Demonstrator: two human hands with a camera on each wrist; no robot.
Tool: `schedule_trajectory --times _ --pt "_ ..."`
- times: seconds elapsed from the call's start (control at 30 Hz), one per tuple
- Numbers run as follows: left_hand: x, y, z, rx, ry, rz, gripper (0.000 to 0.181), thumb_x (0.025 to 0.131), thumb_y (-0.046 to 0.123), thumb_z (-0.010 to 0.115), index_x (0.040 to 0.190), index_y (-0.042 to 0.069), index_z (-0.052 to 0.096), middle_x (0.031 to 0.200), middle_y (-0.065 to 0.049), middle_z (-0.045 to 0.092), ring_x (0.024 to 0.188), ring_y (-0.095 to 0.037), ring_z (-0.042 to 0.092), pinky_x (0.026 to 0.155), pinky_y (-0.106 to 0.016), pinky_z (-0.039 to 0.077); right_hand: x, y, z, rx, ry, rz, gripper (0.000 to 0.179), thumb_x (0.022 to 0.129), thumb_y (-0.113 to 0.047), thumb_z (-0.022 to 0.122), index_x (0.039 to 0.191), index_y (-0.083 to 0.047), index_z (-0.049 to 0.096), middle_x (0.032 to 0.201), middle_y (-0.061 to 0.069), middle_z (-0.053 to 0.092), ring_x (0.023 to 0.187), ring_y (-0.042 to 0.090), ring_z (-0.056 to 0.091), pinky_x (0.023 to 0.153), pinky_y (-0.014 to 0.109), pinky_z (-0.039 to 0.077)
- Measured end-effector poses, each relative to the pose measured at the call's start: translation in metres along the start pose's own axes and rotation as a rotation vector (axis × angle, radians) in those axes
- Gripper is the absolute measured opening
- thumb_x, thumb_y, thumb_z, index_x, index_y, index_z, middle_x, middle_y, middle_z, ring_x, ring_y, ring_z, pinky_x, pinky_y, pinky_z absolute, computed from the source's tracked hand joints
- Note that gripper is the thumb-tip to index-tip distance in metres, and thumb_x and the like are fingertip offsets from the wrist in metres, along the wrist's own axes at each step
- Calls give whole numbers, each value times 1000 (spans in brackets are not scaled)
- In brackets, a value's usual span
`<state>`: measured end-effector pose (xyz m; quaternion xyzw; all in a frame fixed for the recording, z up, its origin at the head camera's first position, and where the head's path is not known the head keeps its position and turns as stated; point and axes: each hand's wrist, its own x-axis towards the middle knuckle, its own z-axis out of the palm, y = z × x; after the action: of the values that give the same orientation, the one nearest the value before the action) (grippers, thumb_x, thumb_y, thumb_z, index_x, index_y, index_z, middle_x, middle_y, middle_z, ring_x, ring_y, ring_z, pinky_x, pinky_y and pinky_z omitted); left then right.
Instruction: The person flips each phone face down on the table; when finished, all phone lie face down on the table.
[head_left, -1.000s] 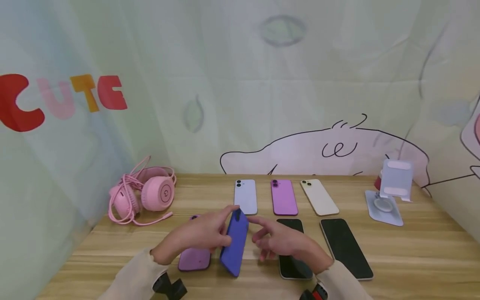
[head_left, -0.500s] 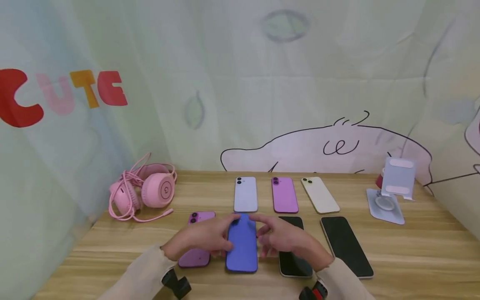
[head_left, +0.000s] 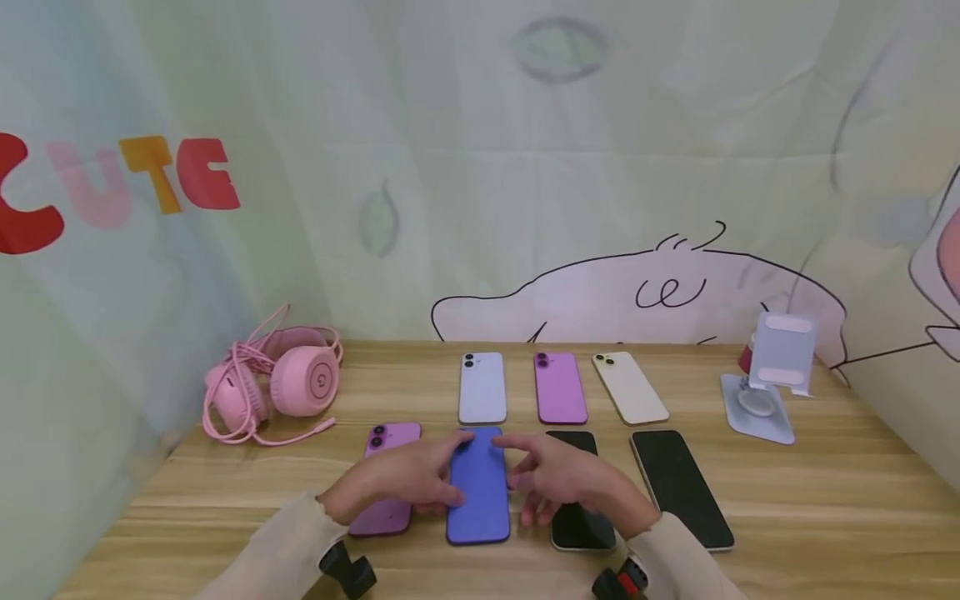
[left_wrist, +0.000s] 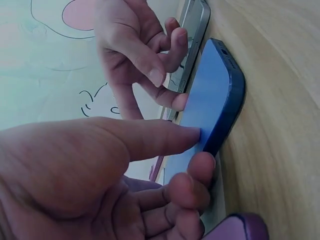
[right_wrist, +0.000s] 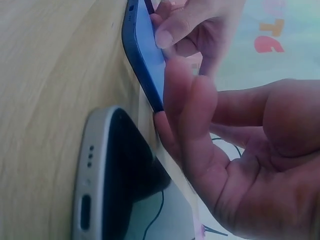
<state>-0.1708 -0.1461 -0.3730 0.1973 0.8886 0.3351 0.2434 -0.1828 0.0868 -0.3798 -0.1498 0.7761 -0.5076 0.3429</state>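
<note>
A blue smartphone lies face down at the front middle, its camera end partly covered by fingers. My left hand grips its left side. In the left wrist view the thumb presses on the blue back, with curled fingers at the edge. My right hand stretches its index finger onto the top right of the back, its other fingers loosely bent beside the right edge. Partly under my left forearm lies a purple smartphone. Below my right hand is a smartphone with a dark screen facing up.
Behind, a pale blue phone, a pink-purple phone and a cream phone lie in a row. Another dark-screened phone is at right. Pink headphones sit back left, a light blue folding stand back right.
The blue phone was held tilted up on edge; it has come down flat on the table. Both hands stay at its upper end. The other phones have not moved.
</note>
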Motion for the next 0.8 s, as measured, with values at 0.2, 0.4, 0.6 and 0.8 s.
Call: schedule_trajectory --times 0.2,0.4,0.6,0.8 --pt "3 0 1 54 11 -13 82 88 8 76 154 1 29 65 -7 64 51 -15 54 51 -29 42 -9 5 -12 -62 -4 -92 52 100 -3 57 150 -12 45 109 13 65 62 18 66 53 29 54" --pt "9 8 4 283 50 -31 76 89 24 77 150 3 38 127 -20 63 103 -23 63 95 -44 49 -27 12 -40 -210 106 -168 46 100 -4 57 146 -6 48 102 13 62 61 19 61 56 33 50" --pt "23 31 16 422 31 -3 71 89 38 75 147 9 46 126 -12 65 106 -21 62 92 -42 50 -47 24 -65 -257 163 -118 50 98 -4 60 146 -7 46 95 13 59 63 21 60 60 36 51" --pt "49 53 35 370 -35 116 82 90 37 75 155 12 32 106 -5 68 91 -13 63 83 -32 51 -62 33 -74 -208 110 -92 55 97 -1 59 149 -8 42 93 13 62 66 23 63 61 36 52"
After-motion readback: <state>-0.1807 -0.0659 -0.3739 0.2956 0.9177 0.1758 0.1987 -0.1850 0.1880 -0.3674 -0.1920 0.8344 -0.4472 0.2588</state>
